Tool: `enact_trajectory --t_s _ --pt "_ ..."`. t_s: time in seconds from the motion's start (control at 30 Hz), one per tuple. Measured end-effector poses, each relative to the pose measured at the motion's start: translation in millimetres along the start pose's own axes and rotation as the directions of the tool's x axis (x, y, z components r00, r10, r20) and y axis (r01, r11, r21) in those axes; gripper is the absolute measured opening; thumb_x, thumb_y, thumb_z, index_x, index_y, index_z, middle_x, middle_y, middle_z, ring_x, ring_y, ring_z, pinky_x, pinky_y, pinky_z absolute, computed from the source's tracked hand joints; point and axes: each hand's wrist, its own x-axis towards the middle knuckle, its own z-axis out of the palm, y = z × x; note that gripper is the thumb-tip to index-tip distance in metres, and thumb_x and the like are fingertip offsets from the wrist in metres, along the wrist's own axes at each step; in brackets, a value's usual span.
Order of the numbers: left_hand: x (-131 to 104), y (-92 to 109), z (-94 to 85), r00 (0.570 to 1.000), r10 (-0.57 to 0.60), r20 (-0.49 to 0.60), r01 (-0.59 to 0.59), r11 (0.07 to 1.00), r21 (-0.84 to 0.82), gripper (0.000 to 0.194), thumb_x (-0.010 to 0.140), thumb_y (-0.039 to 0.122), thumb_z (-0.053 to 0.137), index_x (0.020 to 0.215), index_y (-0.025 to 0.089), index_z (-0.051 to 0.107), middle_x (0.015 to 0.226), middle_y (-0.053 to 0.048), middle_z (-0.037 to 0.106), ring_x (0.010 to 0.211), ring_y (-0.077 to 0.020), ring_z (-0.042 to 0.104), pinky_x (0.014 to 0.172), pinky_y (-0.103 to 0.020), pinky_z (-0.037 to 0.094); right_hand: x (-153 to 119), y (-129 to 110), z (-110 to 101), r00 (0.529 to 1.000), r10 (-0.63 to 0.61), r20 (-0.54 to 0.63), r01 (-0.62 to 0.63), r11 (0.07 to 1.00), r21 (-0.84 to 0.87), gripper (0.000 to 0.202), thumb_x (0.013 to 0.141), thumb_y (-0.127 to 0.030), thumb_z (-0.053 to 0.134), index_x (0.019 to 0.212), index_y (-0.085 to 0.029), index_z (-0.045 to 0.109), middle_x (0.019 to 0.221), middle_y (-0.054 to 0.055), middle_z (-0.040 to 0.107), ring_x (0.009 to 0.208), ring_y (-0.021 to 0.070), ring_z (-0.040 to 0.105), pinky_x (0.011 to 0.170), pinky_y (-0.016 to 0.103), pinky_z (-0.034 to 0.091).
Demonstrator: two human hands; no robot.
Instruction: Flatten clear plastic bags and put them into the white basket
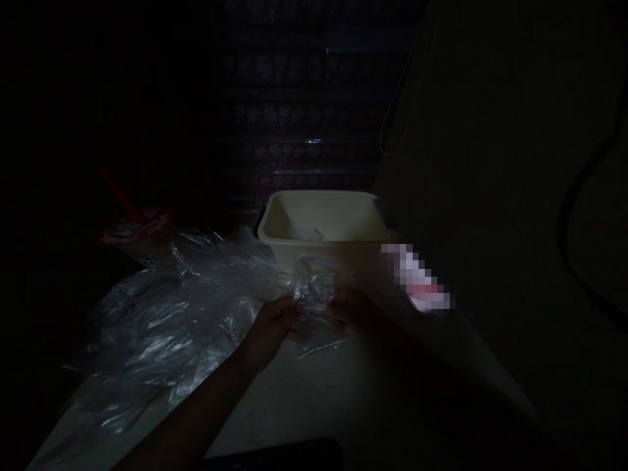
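Note:
A small clear plastic bag [320, 330] is stretched between my two hands over the near side of the table. My left hand [275, 325] pinches its left edge, thumb on top. On the opposite edge my right hand [352, 309] grips it, though its fingers are mostly lost in shadow. Just beyond the bag stands a cream-coloured plastic basin [324, 252] with dark handles. Some clear, shiny material [304, 233] lies in its bottom, too dim to make out fully. To the left of my left hand spreads a big heap of clear plastic bags [171, 333].
Behind the heap stands a cup with a red patterned lid [140, 226] and a red straw [120, 193]. A blurred-out pink and white item [422, 281] lies right of the basin. A dark flat object [279, 456] sits at the table's [294, 405] near edge. The room is very dark.

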Motion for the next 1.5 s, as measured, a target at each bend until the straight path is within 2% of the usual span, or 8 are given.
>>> enact_trajectory --t_s 0.47,0.6,0.77,0.9,1.03,1.13,1.3,1.5 --pt "0 1 1.5 0.998 -0.008 -0.063 0.006 1.000 -0.028 0.018 0.066 0.032 0.056 0.070 0.015 0.058 0.052 0.002 0.055 0.045 -0.0084 0.050 0.048 -0.020 0.041 0 -5 0 0.999 0.025 -0.028 -0.026 1.000 -0.015 0.023 0.067 -0.026 0.046 0.047 -0.015 0.042 0.040 -0.006 0.039 0.040 0.0049 0.037 0.041 0.018 0.028" --pt "0 2 1.6 0.994 0.024 -0.107 -0.025 1.000 -0.014 0.015 0.061 0.030 0.058 0.067 0.016 0.060 0.055 0.001 0.058 0.049 -0.0104 0.052 0.050 -0.022 0.041 -2 -8 -1 0.993 0.088 -0.074 -0.080 0.991 0.104 0.016 0.062 -0.025 0.050 0.050 -0.015 0.047 0.042 -0.005 0.040 0.040 0.0052 0.036 0.040 0.018 0.029" --pt "1 2 1.2 0.979 0.101 -0.178 -0.089 0.993 0.072 0.014 0.058 0.026 0.056 0.065 0.015 0.062 0.057 -0.001 0.060 0.050 -0.0122 0.053 0.049 -0.023 0.040 -1 -1 0 0.985 0.145 -0.096 -0.098 0.918 0.384 0.018 0.057 -0.029 0.054 0.068 -0.017 0.060 0.061 0.001 0.055 0.054 0.0113 0.050 0.049 0.023 0.038" --pt "-2 5 1.4 0.954 0.199 -0.224 -0.151 0.965 0.214 0.012 0.058 0.020 0.053 0.062 0.018 0.064 0.063 0.000 0.062 0.058 -0.0132 0.055 0.057 -0.024 0.041 6 6 -1 0.978 0.180 -0.104 -0.121 0.899 0.420 0.021 0.057 -0.033 0.053 0.069 -0.017 0.060 0.065 0.003 0.057 0.063 0.0146 0.053 0.056 0.027 0.041" --pt "-6 7 1.4 0.938 0.279 -0.204 -0.198 0.918 0.344 0.016 0.057 0.016 0.051 0.063 0.019 0.066 0.075 -0.001 0.064 0.071 -0.0156 0.055 0.066 -0.025 0.041 9 9 -1 0.969 0.175 -0.173 -0.110 0.937 0.331 0.024 0.058 -0.031 0.054 0.076 -0.016 0.057 0.061 0.000 0.055 0.056 0.0114 0.052 0.051 0.024 0.040" --pt "-6 7 0.7 0.929 0.326 -0.173 -0.223 0.869 0.442 0.019 0.060 0.019 0.048 0.066 0.018 0.065 0.081 -0.004 0.064 0.071 -0.0174 0.057 0.063 -0.027 0.043 7 11 0 0.970 0.117 -0.215 -0.068 0.973 0.220 0.030 0.053 -0.022 0.057 0.081 -0.016 0.053 0.059 -0.003 0.054 0.052 0.0092 0.049 0.047 0.021 0.039" --pt "-3 5 2.0 0.914 0.363 -0.181 -0.201 0.792 0.576 0.015 0.065 0.023 0.049 0.068 0.018 0.063 0.073 -0.003 0.063 0.067 -0.0161 0.057 0.062 -0.027 0.045 4 12 1 0.952 0.003 -0.305 -0.013 0.999 -0.033 0.022 0.060 -0.019 0.050 0.082 -0.017 0.051 0.063 -0.001 0.055 0.057 0.0114 0.053 0.052 0.023 0.043" --pt "1 0 1.8 0.890 0.451 -0.073 -0.262 0.635 0.727 0.015 0.066 0.021 0.051 0.075 0.019 0.063 0.091 -0.005 0.058 0.082 -0.0170 0.053 0.076 -0.030 0.041 -3 10 4 0.895 -0.288 -0.340 0.103 0.875 -0.473 0.018 0.065 -0.015 0.044 0.081 -0.018 0.054 0.082 0.005 0.057 0.075 0.0154 0.053 0.070 0.029 0.043"
